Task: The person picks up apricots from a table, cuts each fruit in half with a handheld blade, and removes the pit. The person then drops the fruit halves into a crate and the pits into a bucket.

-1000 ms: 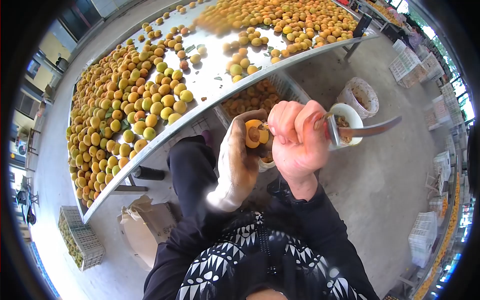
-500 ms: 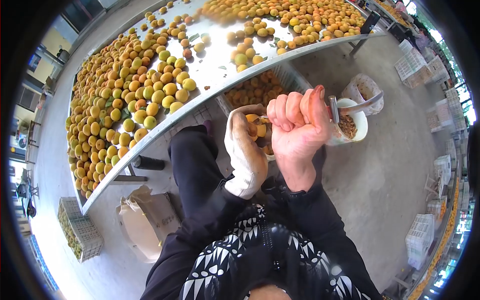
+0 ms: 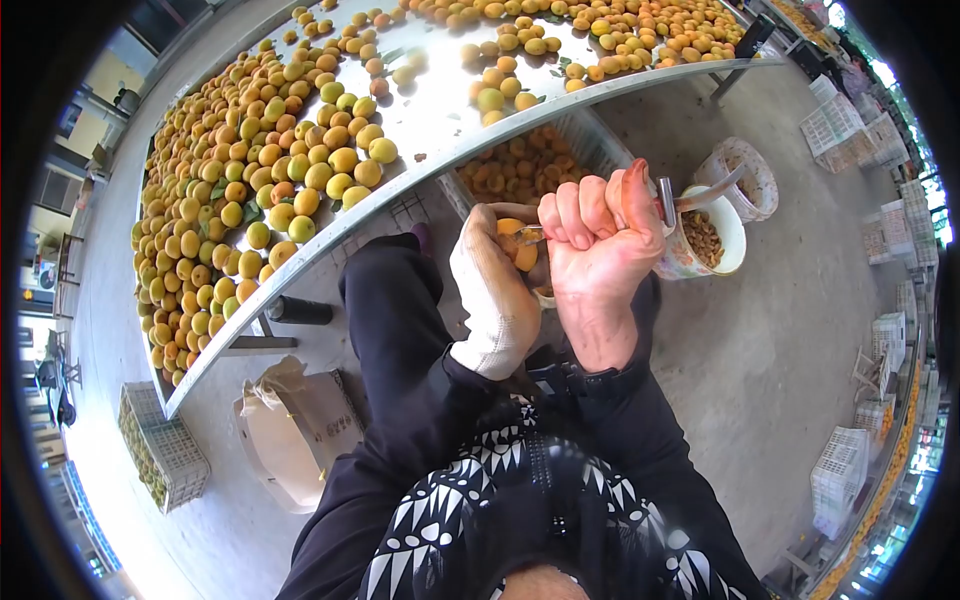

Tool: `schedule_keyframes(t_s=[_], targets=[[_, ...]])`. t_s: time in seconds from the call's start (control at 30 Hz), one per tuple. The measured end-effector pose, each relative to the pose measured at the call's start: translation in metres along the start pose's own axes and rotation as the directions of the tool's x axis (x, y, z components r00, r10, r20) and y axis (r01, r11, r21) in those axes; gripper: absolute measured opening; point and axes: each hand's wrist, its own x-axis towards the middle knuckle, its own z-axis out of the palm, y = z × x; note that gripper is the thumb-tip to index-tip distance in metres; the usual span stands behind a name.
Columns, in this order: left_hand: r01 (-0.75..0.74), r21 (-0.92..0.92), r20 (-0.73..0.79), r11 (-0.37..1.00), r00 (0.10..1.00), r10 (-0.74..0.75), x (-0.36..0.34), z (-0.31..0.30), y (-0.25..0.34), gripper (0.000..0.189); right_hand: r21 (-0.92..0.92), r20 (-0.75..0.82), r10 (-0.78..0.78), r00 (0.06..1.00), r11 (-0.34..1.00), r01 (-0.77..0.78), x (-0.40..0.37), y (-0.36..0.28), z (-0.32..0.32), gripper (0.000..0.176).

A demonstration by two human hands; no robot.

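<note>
My left hand (image 3: 497, 290), in a soiled white glove, is curled around an orange-yellow apricot (image 3: 525, 259). My bare right hand (image 3: 600, 235) makes a fist around a pitting tool (image 3: 666, 202). Its metal tip comes out on the left of the fist and touches the apricot. At the fist's other side a metal crosspiece and a curved strip stick out. The fingers cover the tool's handle. Just below the hands is a partly hidden container. Behind them, under the table edge, a crate (image 3: 603, 140) holds opened apricots.
A metal-topped table (image 3: 425, 130) carries many apricots. On the right stand a white bucket (image 3: 735, 240) with brown pits and a second, stained bucket (image 3: 765, 190). A cardboard box (image 3: 325, 415) and a crate of fruit (image 3: 180, 465) are at lower left. Crates (image 3: 840, 475) line the right.
The view has shifted slightly. Both hands stay close together, and the tool's metal tip now shows more plainly against the apricot. The curved strip at the tool's far end points a little higher.
</note>
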Motion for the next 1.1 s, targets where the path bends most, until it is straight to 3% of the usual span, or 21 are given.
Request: schedule_keyframes(t_s=[0.03,0.1,0.2,0.33,0.37,0.4,0.43,0.47,0.5,0.7,0.83,0.87,0.9,0.93,0.97,1.0,1.03,1.1], targets=[[0.000,0.000,-0.002,1.000,1.000,0.000,0.002,-0.001,-0.001,0.014,0.000,0.000,0.002,1.000,1.000,-0.002,0.000,0.001,-0.001,0.058],[0.294,-0.467,0.029,0.834,0.948,-0.318,0.009,-0.003,-0.004,0.020,0.041,-0.007,0.036,0.999,0.999,-0.036,0.000,0.003,-0.003,0.058],[0.332,-0.529,0.016,0.781,0.924,-0.382,0.011,-0.001,-0.005,0.031,0.027,-0.014,0.041,0.999,0.999,-0.040,0.000,0.004,-0.005,0.059],[0.455,-0.486,0.137,0.746,0.883,-0.449,0.007,-0.004,0.013,0.030,0.002,-0.046,0.051,0.998,0.999,-0.051,0.001,0.006,-0.004,0.059],[0.266,-0.241,0.072,0.933,0.964,-0.256,0.003,-0.006,0.012,0.028,0.019,-0.035,0.057,0.998,0.998,-0.056,0.000,0.007,-0.004,0.059],[0.038,0.033,0.065,0.999,0.997,-0.040,0.001,-0.007,0.012,0.027,0.036,-0.024,0.063,0.998,0.997,-0.062,0.000,0.008,-0.004,0.059],[0.038,0.032,0.061,0.999,0.997,-0.040,0.005,-0.006,0.013,0.027,0.036,-0.023,0.067,0.998,0.997,-0.066,-0.001,0.009,-0.004,0.059],[0.298,-0.261,0.042,0.918,0.954,-0.297,0.012,-0.004,0.015,0.027,0.033,-0.029,0.077,0.997,0.997,-0.076,-0.002,0.009,-0.004,0.059],[0.495,-0.526,0.103,0.692,0.845,-0.525,0.017,-0.002,0.017,0.029,0.030,-0.033,0.085,0.996,0.996,-0.084,-0.001,0.010,-0.004,0.059],[0.627,-0.553,0.304,0.549,0.765,-0.568,0.031,-0.019,0.011,0.033,0.107,0.006,0.064,0.998,0.992,-0.064,0.012,0.016,-0.009,0.054],[0.597,-0.495,0.315,0.631,0.801,-0.510,0.031,-0.022,0.012,0.037,0.061,0.051,0.090,0.995,0.994,-0.093,0.018,-0.008,-0.001,0.037],[0.541,-0.420,0.301,0.729,0.841,-0.450,0.030,-0.026,0.011,0.038,-0.235,0.061,0.125,0.990,0.966,-0.107,0.014,-0.016,-0.001,0.023],[0.475,-0.340,0.298,0.812,0.873,-0.386,0.031,-0.029,0.010,0.039,-0.514,0.056,0.157,0.986,0.851,-0.106,0.009,-0.025,0.000,0.012],[0.459,-0.316,0.255,0.831,0.884,-0.391,0.032,-0.028,0.009,0.041,-0.717,0.066,0.276,0.959,0.681,-0.147,0.000,-0.033,0.002,0.019],[0.387,-0.289,0.260,0.876,0.912,-0.318,0.027,-0.029,0.013,0.032,-0.772,0.122,0.252,0.960,0.632,-0.068,-0.007,-0.022,-0.009,0.018],[0.411,-0.336,0.327,0.847,0.895,-0.304,0.027,-0.028,0.009,0.032,-0.891,0.163,0.270,0.949,0.453,0.024,-0.016,-0.022,-0.011,0.024],[0.441,-0.380,0.394,0.813,0.873,-0.289,0.027,-0.027,0.003,0.033,-0.920,0.343,0.253,0.905,0.283,0.270,-0.021,-0.018,-0.019,0.030],[0.041,-0.171,0.410,0.984,0.911,0.033,0.017,-0.037,-0.006,0.037,-0.873,0.487,0.176,0.856,0.136,0.469,-0.035,-0.017,-0.025,0.033]])
